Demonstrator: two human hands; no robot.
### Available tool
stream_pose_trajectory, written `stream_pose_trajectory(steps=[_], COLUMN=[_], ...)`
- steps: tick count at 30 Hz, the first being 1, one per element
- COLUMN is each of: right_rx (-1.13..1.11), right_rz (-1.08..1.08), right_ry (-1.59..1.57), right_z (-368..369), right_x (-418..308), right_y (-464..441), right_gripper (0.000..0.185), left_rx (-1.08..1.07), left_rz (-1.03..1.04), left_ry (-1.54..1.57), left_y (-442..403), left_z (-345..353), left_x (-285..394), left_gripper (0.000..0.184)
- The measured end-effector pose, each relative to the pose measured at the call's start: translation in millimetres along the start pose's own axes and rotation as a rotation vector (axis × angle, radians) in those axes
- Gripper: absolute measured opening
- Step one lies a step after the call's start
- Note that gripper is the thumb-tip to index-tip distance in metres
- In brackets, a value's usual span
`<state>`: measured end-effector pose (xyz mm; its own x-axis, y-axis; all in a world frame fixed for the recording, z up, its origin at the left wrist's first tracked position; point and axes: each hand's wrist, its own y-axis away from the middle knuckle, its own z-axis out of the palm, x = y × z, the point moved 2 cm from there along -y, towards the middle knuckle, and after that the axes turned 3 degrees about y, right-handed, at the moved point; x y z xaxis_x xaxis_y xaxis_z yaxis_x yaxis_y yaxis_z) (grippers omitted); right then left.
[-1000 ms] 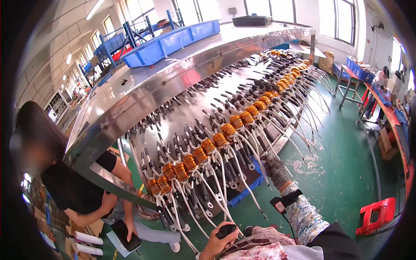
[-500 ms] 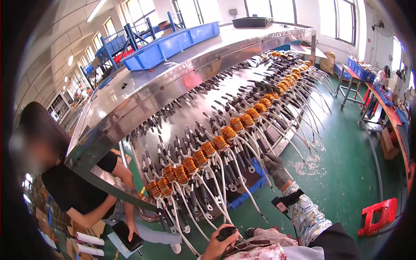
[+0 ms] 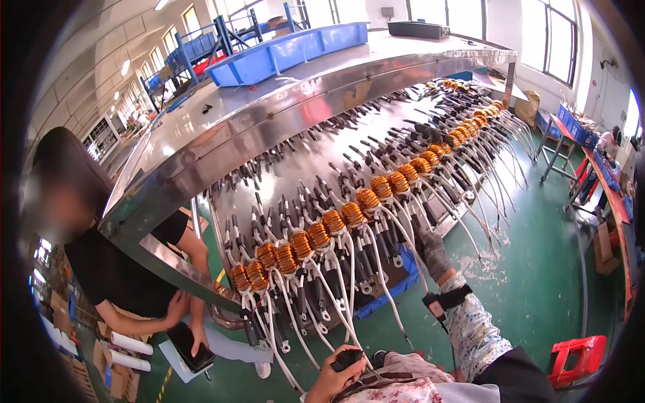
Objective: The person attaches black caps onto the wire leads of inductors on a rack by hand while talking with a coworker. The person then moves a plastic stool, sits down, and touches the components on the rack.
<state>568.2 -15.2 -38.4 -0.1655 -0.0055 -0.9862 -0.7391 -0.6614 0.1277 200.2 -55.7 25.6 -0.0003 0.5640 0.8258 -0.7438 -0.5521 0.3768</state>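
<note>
A long row of copper-wound toroidal coils [image 3: 332, 221] lies along the lower shelf of a metal table. White and black leads with ring terminals [image 3: 366, 288] hang over the near edge. My right hand [image 3: 432, 250], in a grey glove, is among the hanging leads beside a white cable [image 3: 403, 232]; its fingers are partly hidden, so their grip is unclear. A strap with a small box [image 3: 437, 305] sits round that wrist. My bare left hand [image 3: 334, 377] is low in front of my body, closed round a small black object [image 3: 347, 359].
Above the shelf is a shiny metal tabletop [image 3: 269, 101] bearing a blue tray [image 3: 289, 54] and a black tray [image 3: 418, 29]. A blue bin [image 3: 386, 299] stands below. At left, a person [image 3: 127, 269] holds a phone [image 3: 190, 346]. A red stool [image 3: 578, 359] is at right.
My right hand has moved up and further in among the hanging leads. The view has shifted slightly. My left hand still holds the black object.
</note>
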Motion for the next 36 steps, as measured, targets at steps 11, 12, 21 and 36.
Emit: stream_pose_trajectory(steps=[11, 12, 21, 36], right_rx=[-0.120, -0.105, -0.097, -0.882], right_rz=[0.263, 0.307, 0.382, -0.495], right_ry=[-0.632, -0.609, -0.542, 0.413], right_z=[10, 9, 9, 93], right_x=[-5, -8, -29, -99], right_y=[6, 8, 22, 224], right_gripper=[0.012, 0.012, 0.014, 0.030], left_rx=[0.019, 0.013, 0.020, -0.047], left_rz=[-0.002, -0.007, 0.059, 0.034], left_ry=[0.214, 0.199, 0.236, 0.202], left_y=[4, 3, -6, 33], left_z=[6, 7, 19, 2], left_x=[8, 11, 17, 29], left_gripper=[0.019, 0.019, 0.016, 0.023])
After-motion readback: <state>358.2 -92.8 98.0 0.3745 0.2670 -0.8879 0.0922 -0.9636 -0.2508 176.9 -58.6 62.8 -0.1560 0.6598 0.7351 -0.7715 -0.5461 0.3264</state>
